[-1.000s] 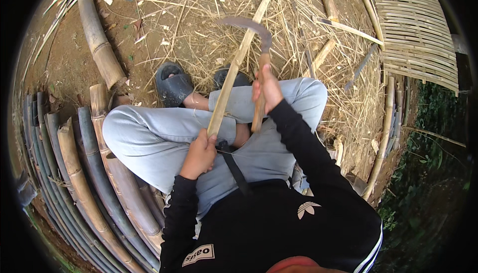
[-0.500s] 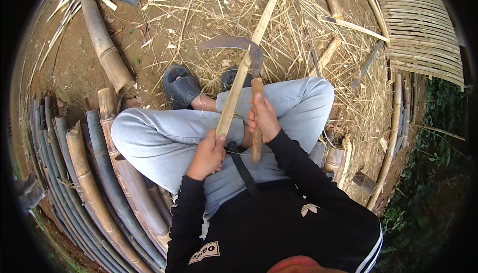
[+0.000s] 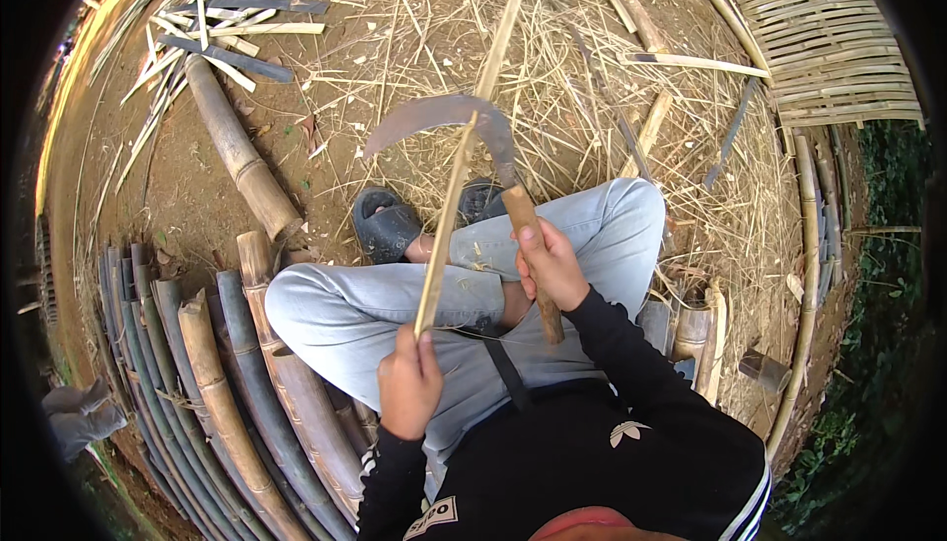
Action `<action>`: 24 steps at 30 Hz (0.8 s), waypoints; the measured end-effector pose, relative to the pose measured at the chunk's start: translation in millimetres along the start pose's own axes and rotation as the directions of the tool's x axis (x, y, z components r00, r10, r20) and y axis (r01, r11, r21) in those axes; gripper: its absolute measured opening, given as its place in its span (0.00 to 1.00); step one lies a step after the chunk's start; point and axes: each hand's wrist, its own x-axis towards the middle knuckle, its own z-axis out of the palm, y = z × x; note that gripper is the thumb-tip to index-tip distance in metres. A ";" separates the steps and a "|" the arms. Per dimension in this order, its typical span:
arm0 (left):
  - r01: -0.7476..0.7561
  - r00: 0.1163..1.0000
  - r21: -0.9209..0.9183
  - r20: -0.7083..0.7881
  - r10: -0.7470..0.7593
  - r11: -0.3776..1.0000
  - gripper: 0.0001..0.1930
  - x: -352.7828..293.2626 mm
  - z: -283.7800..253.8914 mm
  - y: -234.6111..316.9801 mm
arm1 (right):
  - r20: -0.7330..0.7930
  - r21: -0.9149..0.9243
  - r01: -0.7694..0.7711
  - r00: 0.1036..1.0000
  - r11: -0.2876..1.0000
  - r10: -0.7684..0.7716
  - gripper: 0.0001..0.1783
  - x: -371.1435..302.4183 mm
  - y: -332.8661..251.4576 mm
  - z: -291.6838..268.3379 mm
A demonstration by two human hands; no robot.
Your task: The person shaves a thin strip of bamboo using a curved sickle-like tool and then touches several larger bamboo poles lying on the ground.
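The left hand (image 3: 409, 385) pinches one long, pale-yellow bamboo strip (image 3: 445, 230) aimed between twelve and one o'clock. The right hand (image 3: 553, 270) grips one hooked, grey-metal, wooden-handled sickle (image 3: 502, 148), its blade (image 3: 424, 117) overlapping the strip.

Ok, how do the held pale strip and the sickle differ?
Shape: the strip is long and nearly straight; the sickle has a curved blade. Colour: the strip is pale yellow; the sickle's blade is dark grey, its handle brown. Hold: the strip is in the left hand, the sickle in the right hand. Both are held off the ground.
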 end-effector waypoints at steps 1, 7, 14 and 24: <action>0.015 1.000 0.032 -0.019 -0.014 0.999 0.05 -7.7 -11.1 -2.7 | -0.030 -0.228 0.164 0.984 0.960 -0.175 0.21 2.8 2.3 4.4; 0.041 0.972 0.083 -0.232 -0.021 0.996 0.10 -41.5 -37.7 -7.4 | -0.111 -0.010 0.368 0.924 0.930 -0.367 0.18 20.9 -8.7 27.7; -0.026 0.875 -0.071 -0.484 -0.011 0.997 0.19 -16.6 2.1 7.8 | -0.182 0.606 0.265 0.964 0.750 -0.194 0.15 34.9 -58.5 42.6; -0.146 0.977 -0.739 -0.210 -0.019 0.658 0.19 26.7 28.0 18.8 | 0.151 0.811 0.129 0.896 0.570 -0.417 0.11 30.7 -70.0 44.5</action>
